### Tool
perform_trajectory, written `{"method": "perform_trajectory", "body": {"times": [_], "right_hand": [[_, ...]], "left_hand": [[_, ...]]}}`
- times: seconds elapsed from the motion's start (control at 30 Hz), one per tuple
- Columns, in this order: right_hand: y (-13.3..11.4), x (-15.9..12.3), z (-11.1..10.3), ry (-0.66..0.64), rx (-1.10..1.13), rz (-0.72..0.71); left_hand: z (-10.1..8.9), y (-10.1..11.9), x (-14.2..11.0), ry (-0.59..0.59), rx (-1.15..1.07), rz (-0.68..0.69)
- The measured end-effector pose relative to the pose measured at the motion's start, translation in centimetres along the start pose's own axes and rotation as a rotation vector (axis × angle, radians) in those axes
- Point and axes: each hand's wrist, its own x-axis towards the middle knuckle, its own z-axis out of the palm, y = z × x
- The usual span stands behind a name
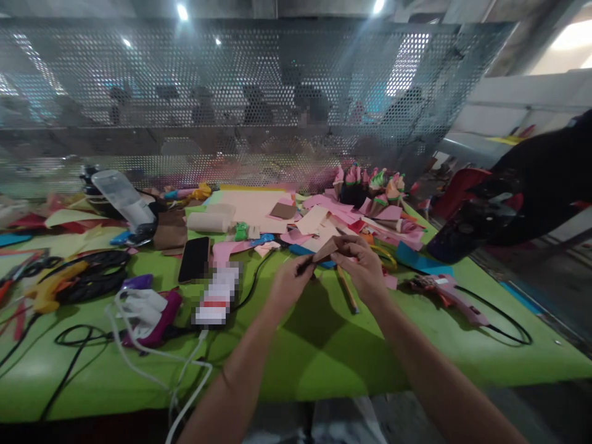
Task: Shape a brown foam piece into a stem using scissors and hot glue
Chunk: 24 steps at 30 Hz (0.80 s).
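Observation:
Between both hands is a small brown piece of sheet material (pixel 326 250), perhaps paper or craft foam, held above the green table. My left hand (pixel 292 282) is closed on its left end. The fingers of my right hand (pixel 363 264) pinch its right end. Just under the hands lies a yellow pencil-like stick (pixel 348 290). Loose pink and cream sheet scraps (pixel 313 221) spread behind the hands, with blue pieces close below them. To the right of my right hand rests a pink glue gun (pixel 456 297) with a black cord.
Left on the green table (pixel 324 364) are a black phone (pixel 194 260), a pixelated device (pixel 217 296), a purple power strip (pixel 160 324) with white cables, and a yellow glue gun (pixel 58 285). Cone-shaped pink and green crafts (pixel 370 182) stand at the back. A perforated metal screen (pixel 222 92) rises behind.

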Motion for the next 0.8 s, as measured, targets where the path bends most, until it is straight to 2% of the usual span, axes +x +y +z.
{"method": "perform_trajectory", "body": {"times": [0.17,0.4,0.63,0.8], "right_hand": [[-0.1,0.0,0.0,-0.021,0.029,0.009],[0.2,0.0,0.1,-0.018,0.052,0.018],[-0.2,-0.1,0.2,-0.062,0.107,0.004],[-0.5,0.0,0.1,-0.023,-0.014,-0.028]], "left_hand": [[-0.1,0.7,-0.2,0.054,0.169,0.01],[-0.1,1.3,-0.3,0.053,0.381,0.011],[0.2,1.2,-0.5,0.084,0.316,-0.032],[0.4,0.6,-0.4,0.076,0.242,-0.027]]}}
